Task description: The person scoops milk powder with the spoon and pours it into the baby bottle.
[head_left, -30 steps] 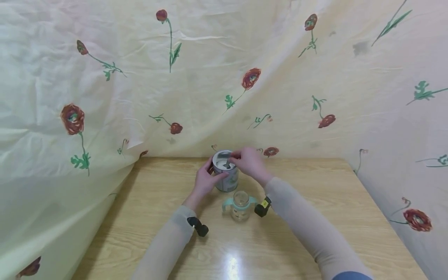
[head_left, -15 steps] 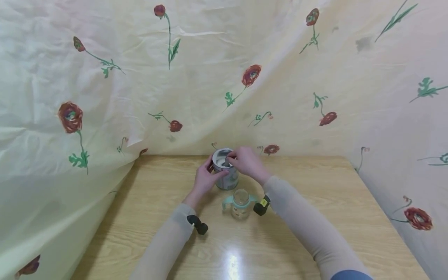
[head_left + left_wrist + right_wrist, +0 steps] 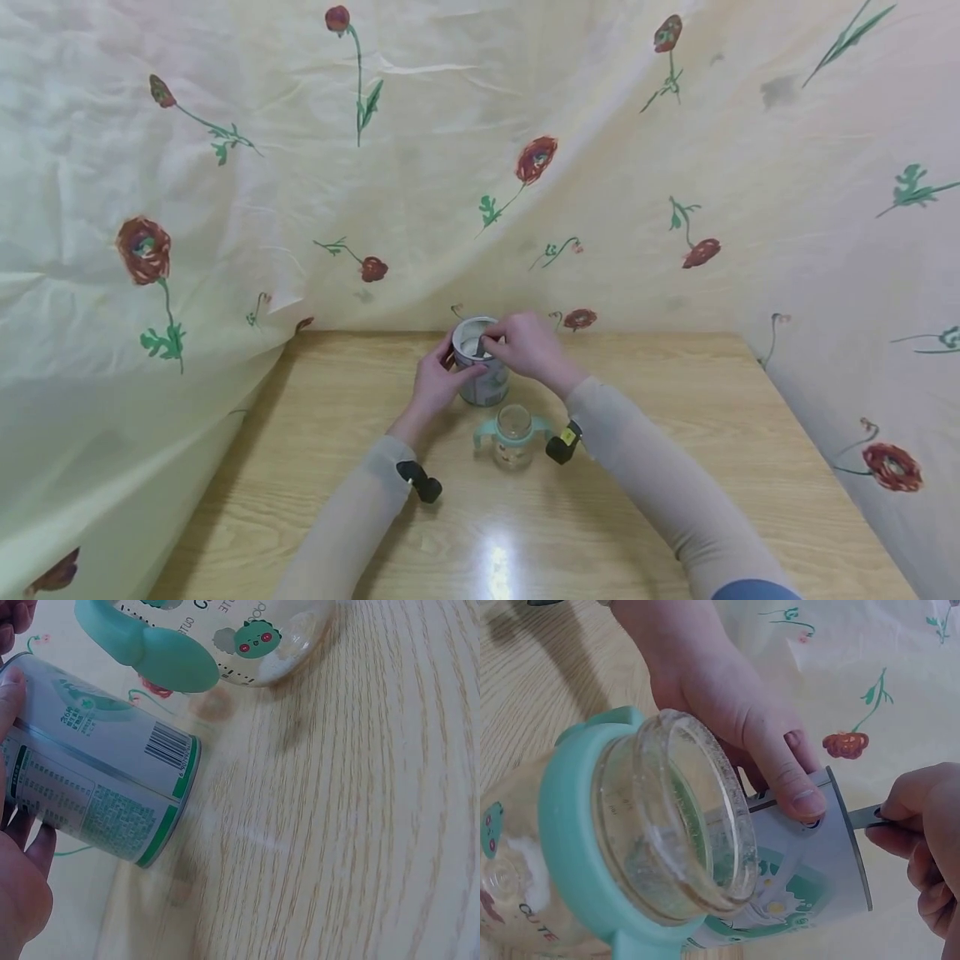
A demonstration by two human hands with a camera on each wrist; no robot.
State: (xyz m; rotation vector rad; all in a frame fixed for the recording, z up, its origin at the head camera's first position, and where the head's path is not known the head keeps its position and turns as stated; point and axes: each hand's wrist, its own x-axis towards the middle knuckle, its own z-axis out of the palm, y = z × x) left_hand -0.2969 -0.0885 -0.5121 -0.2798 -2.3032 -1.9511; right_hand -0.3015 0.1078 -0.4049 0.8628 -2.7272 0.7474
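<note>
An open milk powder tin [image 3: 487,388] stands near the table's back edge. My left hand [image 3: 435,385] grips its side, thumb in front and fingers behind. At the tin's mouth my right hand [image 3: 527,346] pinches the flat grey handle [image 3: 865,817] of a scoop between thumb and forefinger. The scoop's bowl is down inside the tin, hidden in the wrist views. In front of the tin stands a clear baby bottle [image 3: 513,454] without a lid, with a mint-green two-handled collar [image 3: 574,832]. White powder [image 3: 526,874] shows inside the bottle.
The wooden table [image 3: 360,375] meets a flower-printed cloth [image 3: 420,208] close behind the tin. More of that cloth hangs along the left and right sides. The bottle stands between my forearms, beside the right wrist's camera [image 3: 562,446].
My right hand and the scoop handle have shifted slightly within the tin's mouth, the handle now more upright. My left hand keeps its grip on the tin. The bottle stays put.
</note>
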